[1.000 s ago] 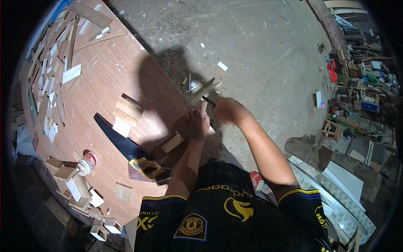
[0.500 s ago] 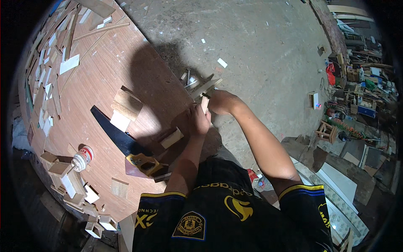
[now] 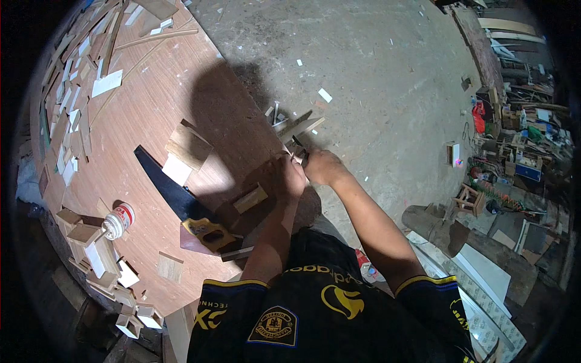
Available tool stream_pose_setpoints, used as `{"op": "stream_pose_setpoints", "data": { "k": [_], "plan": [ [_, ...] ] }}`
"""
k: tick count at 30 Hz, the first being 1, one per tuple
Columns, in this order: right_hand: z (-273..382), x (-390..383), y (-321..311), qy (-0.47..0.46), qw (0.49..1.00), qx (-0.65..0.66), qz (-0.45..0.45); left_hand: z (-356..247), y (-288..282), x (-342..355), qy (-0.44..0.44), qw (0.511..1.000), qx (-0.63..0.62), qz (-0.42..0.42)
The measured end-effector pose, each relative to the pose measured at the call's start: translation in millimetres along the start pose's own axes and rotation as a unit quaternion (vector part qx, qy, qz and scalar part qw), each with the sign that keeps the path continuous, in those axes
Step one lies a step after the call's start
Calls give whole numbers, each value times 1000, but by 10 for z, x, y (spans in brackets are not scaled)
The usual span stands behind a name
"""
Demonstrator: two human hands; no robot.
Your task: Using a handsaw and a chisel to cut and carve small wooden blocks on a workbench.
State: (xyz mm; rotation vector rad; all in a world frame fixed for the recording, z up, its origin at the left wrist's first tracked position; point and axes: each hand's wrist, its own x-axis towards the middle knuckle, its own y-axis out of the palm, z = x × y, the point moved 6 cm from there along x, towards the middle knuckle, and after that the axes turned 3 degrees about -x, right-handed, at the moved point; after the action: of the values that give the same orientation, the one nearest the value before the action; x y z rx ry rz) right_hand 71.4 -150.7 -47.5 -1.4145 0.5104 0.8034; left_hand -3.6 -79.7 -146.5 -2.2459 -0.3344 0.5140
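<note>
My left hand is closed around a small wooden piece at the table's right edge, its fingers hiding most of it. Close against it, my right hand grips a dark, narrow tool whose kind I cannot make out. Just beyond both hands, a pale wooden strip juts past the table edge. A handsaw with a black blade and yellow handle lies left of my left forearm. Between saw and forearm rests a small wooden block.
On the wood-topped table sit stacked wood pieces, a white-and-red tub and small wooden boxes. Offcuts are strewn along its far left. A small wooden stool and clutter stand at the right of the concrete floor.
My right hand has shifted slightly down and closer to my left hand. The wooden piece in my left hand now shows less. The whole view has shifted slightly.
</note>
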Motion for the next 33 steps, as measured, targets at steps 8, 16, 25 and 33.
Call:
{"op": "stream_pose_setpoints", "data": {
  "k": [8, 16, 25, 33],
  "plan": [
    [117, -132, -120, 23, 992, -122, -9, -36, -177, -22, 75, 979, 102, -160],
    [-16, 6, -64, 2, 990, -137, -31, -43, -389, 44, 97, 969, 73, -214],
    [-91, 193, 86, -20, 991, -109, -76, -218, -340, 132, 19, 982, 114, -150],
    [-131, 112, 53, -24, 990, -104, -94, -116, -14, 241, 17, 986, -33, -162]
  ]
}}
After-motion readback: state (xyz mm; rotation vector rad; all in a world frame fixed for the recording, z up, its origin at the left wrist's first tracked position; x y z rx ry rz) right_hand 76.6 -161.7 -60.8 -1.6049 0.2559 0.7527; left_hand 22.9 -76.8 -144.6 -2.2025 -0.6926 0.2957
